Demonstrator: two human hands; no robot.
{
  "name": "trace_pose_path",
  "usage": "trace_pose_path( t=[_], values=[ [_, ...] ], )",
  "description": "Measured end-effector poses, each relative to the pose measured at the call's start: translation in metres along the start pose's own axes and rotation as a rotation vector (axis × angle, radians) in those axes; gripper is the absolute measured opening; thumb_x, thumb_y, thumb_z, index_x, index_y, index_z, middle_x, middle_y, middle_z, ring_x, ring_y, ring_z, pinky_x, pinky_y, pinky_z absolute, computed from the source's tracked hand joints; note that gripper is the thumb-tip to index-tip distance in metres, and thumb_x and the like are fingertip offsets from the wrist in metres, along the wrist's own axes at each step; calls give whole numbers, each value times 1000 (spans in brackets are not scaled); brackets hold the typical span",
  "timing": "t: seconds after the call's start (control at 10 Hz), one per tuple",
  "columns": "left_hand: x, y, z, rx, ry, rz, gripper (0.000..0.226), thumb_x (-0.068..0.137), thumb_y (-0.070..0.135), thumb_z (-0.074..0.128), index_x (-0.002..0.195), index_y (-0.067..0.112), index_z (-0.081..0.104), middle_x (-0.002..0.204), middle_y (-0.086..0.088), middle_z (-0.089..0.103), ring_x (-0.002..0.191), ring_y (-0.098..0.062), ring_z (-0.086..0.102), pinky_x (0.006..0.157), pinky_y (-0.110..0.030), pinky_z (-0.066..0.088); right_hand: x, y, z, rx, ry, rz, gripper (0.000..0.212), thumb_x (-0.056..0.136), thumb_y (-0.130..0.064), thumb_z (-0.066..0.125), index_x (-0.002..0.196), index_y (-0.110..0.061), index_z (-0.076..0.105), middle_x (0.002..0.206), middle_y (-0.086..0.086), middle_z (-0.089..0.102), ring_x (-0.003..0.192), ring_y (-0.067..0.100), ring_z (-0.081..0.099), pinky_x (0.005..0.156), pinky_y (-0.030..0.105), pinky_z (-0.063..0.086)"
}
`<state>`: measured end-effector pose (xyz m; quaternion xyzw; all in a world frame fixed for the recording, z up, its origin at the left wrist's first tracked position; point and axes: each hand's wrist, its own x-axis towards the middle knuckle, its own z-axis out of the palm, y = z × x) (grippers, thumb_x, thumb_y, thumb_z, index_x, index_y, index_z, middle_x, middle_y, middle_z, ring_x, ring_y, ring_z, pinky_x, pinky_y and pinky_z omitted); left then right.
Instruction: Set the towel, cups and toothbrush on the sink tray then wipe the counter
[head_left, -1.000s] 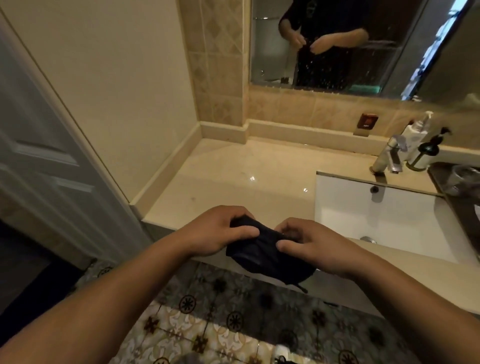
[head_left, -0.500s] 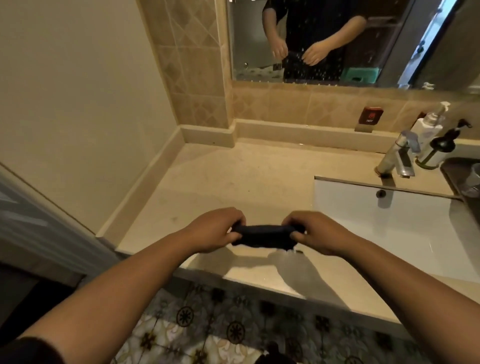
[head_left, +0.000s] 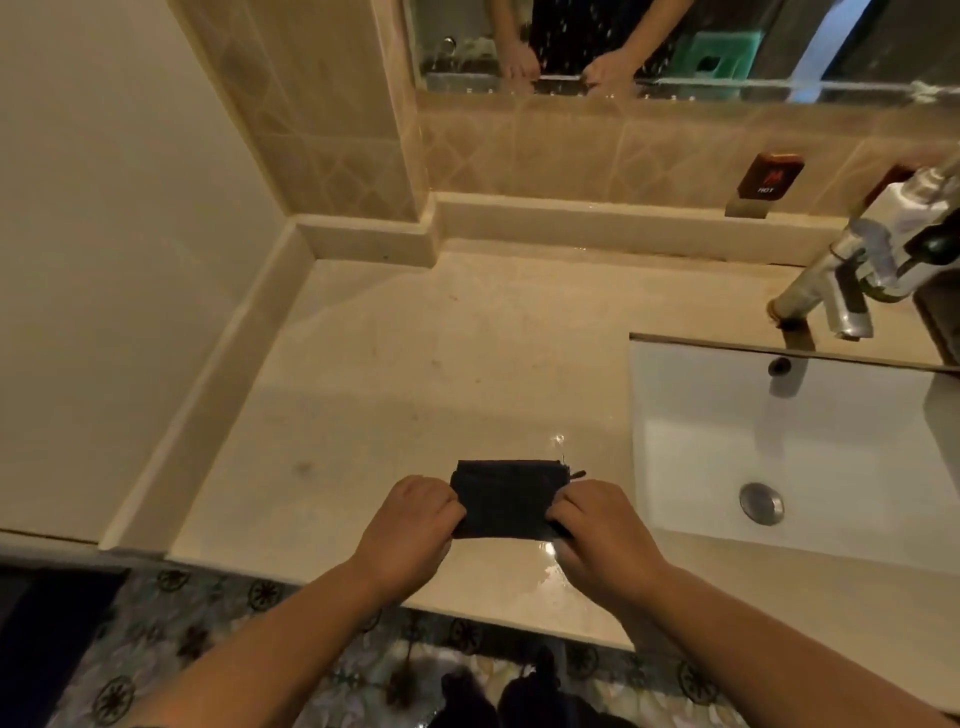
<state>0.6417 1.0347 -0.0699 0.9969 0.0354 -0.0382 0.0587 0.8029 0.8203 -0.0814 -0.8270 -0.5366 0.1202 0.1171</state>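
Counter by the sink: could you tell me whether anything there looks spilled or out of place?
Yes: a wet, shiny patch lies on the counter under the dark cloth that both hands hold flat; faint smudges mark the surface farther left.

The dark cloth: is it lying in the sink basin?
No. The dark cloth lies folded on the counter, left of the sink basin, gripped by both hands.

Matt dark cloth (head_left: 506, 499) on glossy stone counter (head_left: 415, 374).

Lighting: dim, warm yellow. Glare: specular spots on wet counter (head_left: 558, 441). Faucet (head_left: 852, 280) motion-blurred. Wide-angle bending at edges. Overall soft focus.
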Motion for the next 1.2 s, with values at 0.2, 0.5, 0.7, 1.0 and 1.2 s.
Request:
trace_pose_path(
  t=[0.2,0.5,0.7,1.0,1.2],
  values=[
    [0,11,-2,-124,114,-6,40,76,30,62,112,14,62,113,-6,62,108,-26,53,99,-46,46,0,-17,-8,56,100,47,47,86,-53,49,120,-22,61,128,-4,56,120,19,47,111,43,31],
    [23,10,38,21,-236,-42,78,94,65,2,152,17,-17,160,-4,-21,146,-22,-26,117,-54,-15,13,-23,17,-166,-224,150,81,92,-70,4,154,-19,-5,164,4,-5,149,23,-12,117,51,-14],
    [24,5,51,15,-208,-45,76,93,68,-2,149,21,-22,159,-1,-23,139,-17,-40,110,-48,-29,12,-25,17,-152,-202,161,81,90,-70,-2,153,-20,-7,162,1,-10,148,23,-14,117,52,-14],
    [25,9,25,-124,-341,-102,81,91,72,5,155,26,-11,163,3,-18,146,-17,-24,114,-46,-20,19,-33,-3,53,-183,221,77,88,-73,13,150,-28,19,156,-6,30,143,20,24,117,53,7],
    [84,-24,-95,-207,-768,-124,81,91,67,46,152,14,33,156,-10,37,139,-32,37,112,-44,30,105,-15,-105,124,-365,185,49,96,-51,45,112,-11,69,114,7,70,94,20,62,80,32,44]
  ],
)
